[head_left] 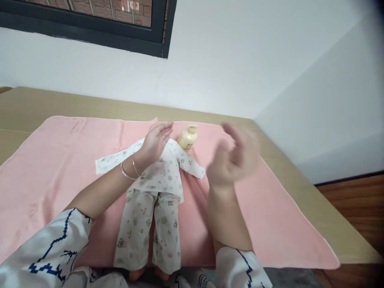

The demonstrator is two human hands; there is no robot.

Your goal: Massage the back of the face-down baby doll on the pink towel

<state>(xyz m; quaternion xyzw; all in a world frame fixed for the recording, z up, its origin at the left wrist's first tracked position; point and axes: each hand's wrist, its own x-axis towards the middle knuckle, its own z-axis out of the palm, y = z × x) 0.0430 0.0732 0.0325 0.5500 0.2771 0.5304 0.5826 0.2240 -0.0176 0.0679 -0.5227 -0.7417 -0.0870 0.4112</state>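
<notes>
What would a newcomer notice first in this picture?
Probably the white patterned pajamas, with small feet at the trouser ends, spread in the middle of a wide pink blanket. Next come the bare hands: the left hand over the upper part of the pajamas, the right hand, blurred, to their right. A pale yellow bottle appears between them, near the blanket's far edge.
</notes>
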